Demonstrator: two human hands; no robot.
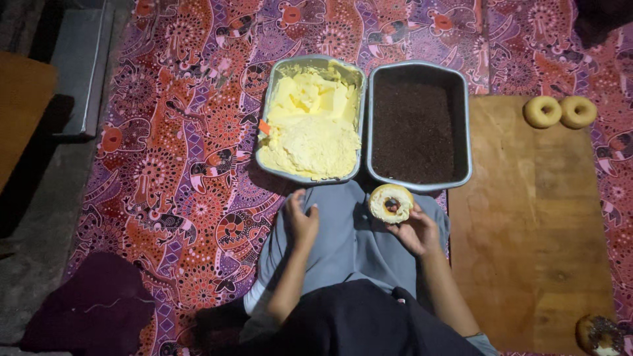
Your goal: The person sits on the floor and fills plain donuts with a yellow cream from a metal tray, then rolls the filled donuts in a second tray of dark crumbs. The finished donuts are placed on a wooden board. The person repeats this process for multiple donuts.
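On the patterned cloth (178, 151), the left hand (301, 219) rests on the grey-clad knee (346, 237) with its fingers loosely spread and holding nothing, just below the metal tray of pale yellow cream (311, 118). To its right, the right hand (415, 231) pinches a cream-coated doughnut (391, 202) in its fingertips, held up just in front of the tray of dark sprinkles (418, 125). Farther right lies a wooden board (527, 224), with two plain doughnuts (560, 111) at its far edge and a sprinkled doughnut (599, 335) at its near corner.
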